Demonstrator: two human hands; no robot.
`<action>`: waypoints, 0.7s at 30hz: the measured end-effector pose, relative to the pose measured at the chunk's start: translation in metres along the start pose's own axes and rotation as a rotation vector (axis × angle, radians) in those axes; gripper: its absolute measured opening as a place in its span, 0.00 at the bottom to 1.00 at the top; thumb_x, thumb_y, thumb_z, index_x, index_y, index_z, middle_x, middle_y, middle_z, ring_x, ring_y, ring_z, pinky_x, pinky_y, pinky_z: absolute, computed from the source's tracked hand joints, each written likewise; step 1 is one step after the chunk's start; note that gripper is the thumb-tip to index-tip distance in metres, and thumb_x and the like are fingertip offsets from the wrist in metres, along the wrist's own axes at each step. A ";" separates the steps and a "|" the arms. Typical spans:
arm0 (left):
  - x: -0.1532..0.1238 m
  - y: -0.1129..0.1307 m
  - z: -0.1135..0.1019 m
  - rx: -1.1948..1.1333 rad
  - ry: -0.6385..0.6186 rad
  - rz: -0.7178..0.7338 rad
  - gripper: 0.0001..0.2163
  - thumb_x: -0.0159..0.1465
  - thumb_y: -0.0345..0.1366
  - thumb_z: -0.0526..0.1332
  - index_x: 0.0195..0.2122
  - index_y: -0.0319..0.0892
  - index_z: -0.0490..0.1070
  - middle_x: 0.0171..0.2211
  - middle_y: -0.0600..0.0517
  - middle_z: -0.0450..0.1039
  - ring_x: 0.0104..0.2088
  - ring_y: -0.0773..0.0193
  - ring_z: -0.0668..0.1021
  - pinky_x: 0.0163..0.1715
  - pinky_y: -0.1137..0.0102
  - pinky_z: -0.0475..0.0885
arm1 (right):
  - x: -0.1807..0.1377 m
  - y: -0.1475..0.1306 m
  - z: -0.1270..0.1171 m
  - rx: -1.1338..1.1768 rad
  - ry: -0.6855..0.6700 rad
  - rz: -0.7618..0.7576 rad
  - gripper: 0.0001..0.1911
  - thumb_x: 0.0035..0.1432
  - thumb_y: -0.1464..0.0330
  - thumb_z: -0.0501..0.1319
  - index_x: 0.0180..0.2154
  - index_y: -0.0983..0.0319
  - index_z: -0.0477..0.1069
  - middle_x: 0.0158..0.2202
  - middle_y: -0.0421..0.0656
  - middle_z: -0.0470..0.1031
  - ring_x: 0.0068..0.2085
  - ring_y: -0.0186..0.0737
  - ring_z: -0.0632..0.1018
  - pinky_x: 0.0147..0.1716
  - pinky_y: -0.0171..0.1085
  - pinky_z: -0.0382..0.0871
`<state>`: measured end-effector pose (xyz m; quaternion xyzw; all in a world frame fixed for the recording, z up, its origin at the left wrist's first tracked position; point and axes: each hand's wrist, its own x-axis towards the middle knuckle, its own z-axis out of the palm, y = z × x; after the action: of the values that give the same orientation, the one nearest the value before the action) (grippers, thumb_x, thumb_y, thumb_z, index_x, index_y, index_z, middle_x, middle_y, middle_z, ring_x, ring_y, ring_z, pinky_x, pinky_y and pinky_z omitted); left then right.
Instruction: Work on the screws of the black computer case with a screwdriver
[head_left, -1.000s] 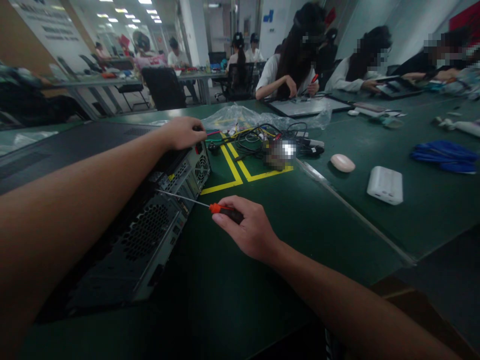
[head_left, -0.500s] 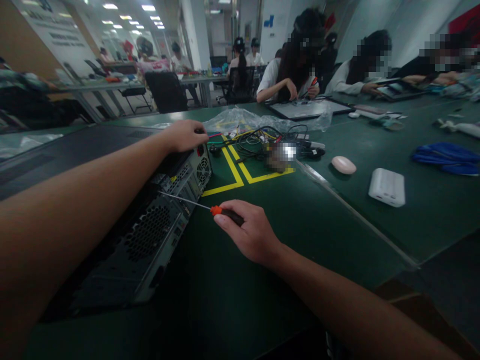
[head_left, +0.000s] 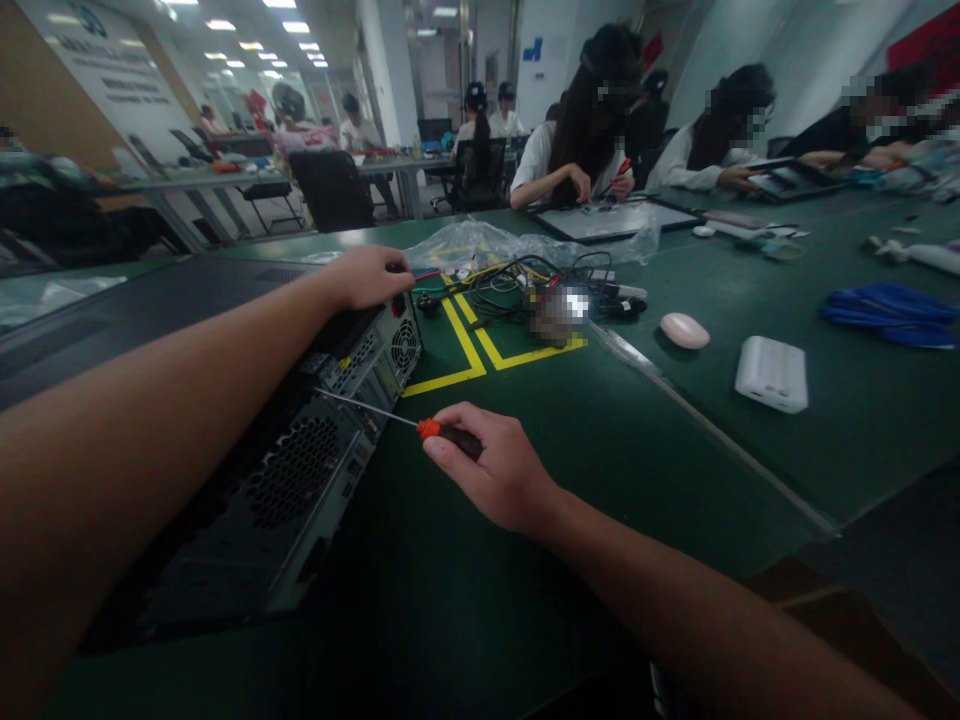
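Gripping screwdriver (head_left: 456, 437) in right hand (head_left: 501, 460), pointing leftward at rear panel (head_left: 296, 470) of computer tower (head_left: 150, 300); resting left hand (head_left: 371, 277) atop tower, cannot tell whether clasping.

The screwdriver (head_left: 429, 430) is orange and black with a silvery shaft (head_left: 367, 407), the computer case (head_left: 187, 290) mostly black with a honeycomb-patterned grille (head_left: 296, 470), the counter (head_left: 600, 440) green with yellow stripes (head_left: 446, 381).

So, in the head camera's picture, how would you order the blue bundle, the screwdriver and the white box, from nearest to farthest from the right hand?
1. Screwdriver: held in the right hand.
2. White box: on the green table, off to the right.
3. Blue bundle: farther right and farther back than the box.
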<state>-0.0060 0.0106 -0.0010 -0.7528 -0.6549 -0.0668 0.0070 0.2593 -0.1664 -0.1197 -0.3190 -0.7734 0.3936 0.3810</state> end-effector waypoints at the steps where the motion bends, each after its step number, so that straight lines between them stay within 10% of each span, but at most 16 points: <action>1: 0.000 0.000 0.000 0.000 -0.003 0.000 0.30 0.67 0.53 0.58 0.62 0.49 0.89 0.58 0.43 0.90 0.59 0.41 0.86 0.62 0.54 0.79 | 0.000 0.000 0.000 0.007 0.004 0.003 0.12 0.74 0.56 0.71 0.49 0.57 0.80 0.37 0.40 0.83 0.34 0.40 0.79 0.39 0.40 0.70; 21: 0.001 0.000 0.002 -0.003 -0.017 -0.017 0.31 0.69 0.54 0.56 0.63 0.47 0.88 0.61 0.42 0.89 0.61 0.41 0.86 0.64 0.56 0.78 | -0.002 0.002 0.001 -0.048 0.045 -0.041 0.10 0.74 0.57 0.71 0.48 0.57 0.80 0.42 0.43 0.87 0.36 0.40 0.80 0.40 0.41 0.72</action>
<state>-0.0058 0.0122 -0.0025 -0.7476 -0.6613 -0.0612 -0.0003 0.2602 -0.1675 -0.1224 -0.3208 -0.7803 0.3600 0.3983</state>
